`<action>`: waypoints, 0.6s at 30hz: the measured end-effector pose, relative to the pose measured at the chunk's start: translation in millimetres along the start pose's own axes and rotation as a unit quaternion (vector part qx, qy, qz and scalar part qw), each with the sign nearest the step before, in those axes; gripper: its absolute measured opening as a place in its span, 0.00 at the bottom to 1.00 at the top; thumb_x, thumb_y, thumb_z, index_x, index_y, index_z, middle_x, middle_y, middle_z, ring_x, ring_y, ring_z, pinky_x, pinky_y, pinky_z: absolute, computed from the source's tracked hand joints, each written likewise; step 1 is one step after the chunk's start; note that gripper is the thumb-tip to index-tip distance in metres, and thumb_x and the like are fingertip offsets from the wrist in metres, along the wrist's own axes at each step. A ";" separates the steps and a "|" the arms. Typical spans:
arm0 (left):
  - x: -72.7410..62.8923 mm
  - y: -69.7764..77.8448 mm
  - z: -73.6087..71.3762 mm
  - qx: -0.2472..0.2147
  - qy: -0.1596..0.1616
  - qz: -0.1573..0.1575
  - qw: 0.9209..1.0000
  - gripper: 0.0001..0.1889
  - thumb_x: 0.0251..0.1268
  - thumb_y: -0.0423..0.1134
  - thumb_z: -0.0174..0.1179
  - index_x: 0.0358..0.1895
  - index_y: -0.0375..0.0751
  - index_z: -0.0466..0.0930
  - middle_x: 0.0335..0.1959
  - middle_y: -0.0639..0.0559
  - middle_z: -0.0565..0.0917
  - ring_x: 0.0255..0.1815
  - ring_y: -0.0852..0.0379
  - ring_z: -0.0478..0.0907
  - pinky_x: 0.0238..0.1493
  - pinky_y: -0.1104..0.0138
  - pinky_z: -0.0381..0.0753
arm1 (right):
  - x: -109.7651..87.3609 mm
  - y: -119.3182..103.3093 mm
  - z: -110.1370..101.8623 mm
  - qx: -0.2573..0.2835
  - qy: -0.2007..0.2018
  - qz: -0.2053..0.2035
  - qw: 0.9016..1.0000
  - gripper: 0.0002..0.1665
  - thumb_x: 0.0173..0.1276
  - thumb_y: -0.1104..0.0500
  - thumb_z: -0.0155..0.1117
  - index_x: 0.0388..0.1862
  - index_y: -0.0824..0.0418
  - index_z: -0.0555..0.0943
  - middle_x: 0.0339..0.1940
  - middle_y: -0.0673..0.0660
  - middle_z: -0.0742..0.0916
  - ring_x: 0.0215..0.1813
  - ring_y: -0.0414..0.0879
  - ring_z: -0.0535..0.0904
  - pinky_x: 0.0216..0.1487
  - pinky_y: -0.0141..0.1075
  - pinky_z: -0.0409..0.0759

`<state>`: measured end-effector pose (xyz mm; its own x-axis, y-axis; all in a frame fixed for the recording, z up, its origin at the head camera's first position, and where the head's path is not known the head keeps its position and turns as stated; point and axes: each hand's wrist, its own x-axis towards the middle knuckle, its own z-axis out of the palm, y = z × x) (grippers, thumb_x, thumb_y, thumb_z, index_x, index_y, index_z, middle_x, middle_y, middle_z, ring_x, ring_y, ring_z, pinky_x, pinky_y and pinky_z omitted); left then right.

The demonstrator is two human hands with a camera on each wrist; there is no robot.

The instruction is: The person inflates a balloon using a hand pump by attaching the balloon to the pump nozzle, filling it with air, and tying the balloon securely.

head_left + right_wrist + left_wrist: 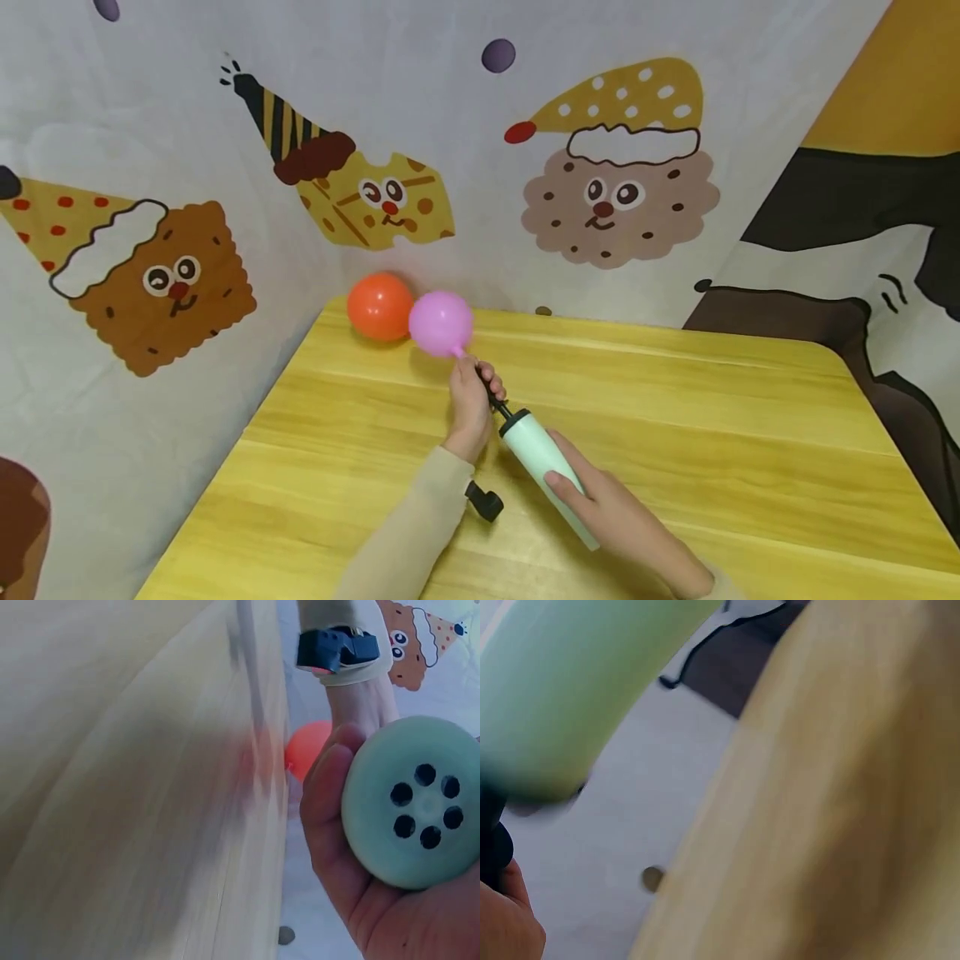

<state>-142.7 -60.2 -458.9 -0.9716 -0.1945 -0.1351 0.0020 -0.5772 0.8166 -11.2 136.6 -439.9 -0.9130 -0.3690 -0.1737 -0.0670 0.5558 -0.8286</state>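
Just beyond left grip [471, 404]: pink balloon [441, 323], neck [460, 352] entering that grip, which holds the black end [492, 397] of pump [538, 454], presumably for a seal. Right grip [611, 508] wraps pump's barrel, likely steadying.

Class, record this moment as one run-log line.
right hand: holds green pump | left hand: grips pump's black end, by pink balloon | orange balloon: at far left corner of table

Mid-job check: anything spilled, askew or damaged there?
Nothing stands out. The pink balloon and orange balloon look round and whole, and the green pump, held by the left hand and right hand, shows no visible damage.
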 end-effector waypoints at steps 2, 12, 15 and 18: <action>4.7 7.1 -2.2 -0.012 0.007 0.016 1.000 0.17 0.84 0.39 0.34 0.32 0.43 0.65 0.21 0.56 0.68 0.16 0.64 0.66 0.17 0.73 0.69 | -10.2 2.2 -5.2 -0.007 -0.005 0.008 1.000 0.36 0.83 0.41 0.51 0.85 0.37 0.54 0.69 0.62 0.79 0.49 0.49 0.81 0.41 0.46 0.81; 9.4 5.5 -11.4 -0.013 0.019 0.020 1.000 0.16 0.85 0.39 0.33 0.33 0.43 0.64 0.22 0.56 0.68 0.17 0.65 0.65 0.18 0.74 0.68 | -25.6 8.6 -8.2 -0.042 -0.016 0.016 0.999 0.37 0.83 0.40 0.51 0.85 0.43 0.56 0.72 0.59 0.77 0.56 0.49 0.79 0.49 0.49 0.80; 5.5 -3.0 -10.0 -0.010 0.016 0.009 1.000 0.17 0.86 0.40 0.33 0.33 0.43 0.64 0.22 0.56 0.68 0.18 0.64 0.65 0.19 0.74 0.68 | -17.4 7.9 -1.6 -0.037 -0.005 0.008 0.999 0.36 0.83 0.40 0.50 0.85 0.43 0.56 0.67 0.61 0.81 0.47 0.47 0.81 0.43 0.45 0.81; -1.4 -10.6 -5.7 -0.005 0.003 -0.010 1.000 0.18 0.87 0.41 0.32 0.33 0.42 0.65 0.22 0.56 0.68 0.18 0.64 0.66 0.19 0.74 0.69 | -7.3 6.1 3.0 -0.023 0.004 0.008 1.000 0.37 0.84 0.40 0.50 0.85 0.44 0.55 0.64 0.65 0.82 0.40 0.46 0.80 0.37 0.42 0.80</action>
<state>-140.1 -58.3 -470.5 -0.9701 -0.1868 -0.1552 -0.0159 -0.5889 0.8081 -3.7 140.5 -445.3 -0.9175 -0.3537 -0.1818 -0.0709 0.5953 -0.8004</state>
